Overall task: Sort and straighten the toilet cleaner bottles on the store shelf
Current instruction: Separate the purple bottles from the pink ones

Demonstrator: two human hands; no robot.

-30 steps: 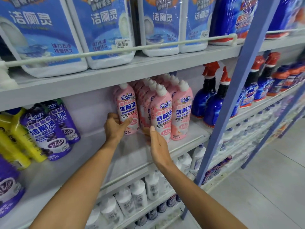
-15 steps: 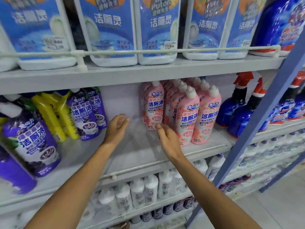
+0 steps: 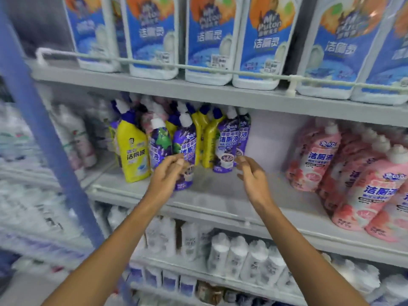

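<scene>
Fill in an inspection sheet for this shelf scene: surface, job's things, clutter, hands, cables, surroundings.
Surface: grey middle shelf, bare patch between the purple and pink groups.
Job's things: purple bottles and yellow bottles mixed together, some tilted; pink bottles grouped at right.
Clutter: nothing seen.
Hands: left hand in front of a purple bottle, grip unclear; right hand open, holding nothing.
Cables: nothing seen.
Surroundings: blue-labelled jugs above behind a rail; white bottles below; blue post at left.

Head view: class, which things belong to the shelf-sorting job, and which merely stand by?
Job: left hand, right hand, mixed purple bottles and yellow bottles, pink bottles.
Standing by: blue-labelled jugs above, white bottles below, blue shelf post.
</scene>
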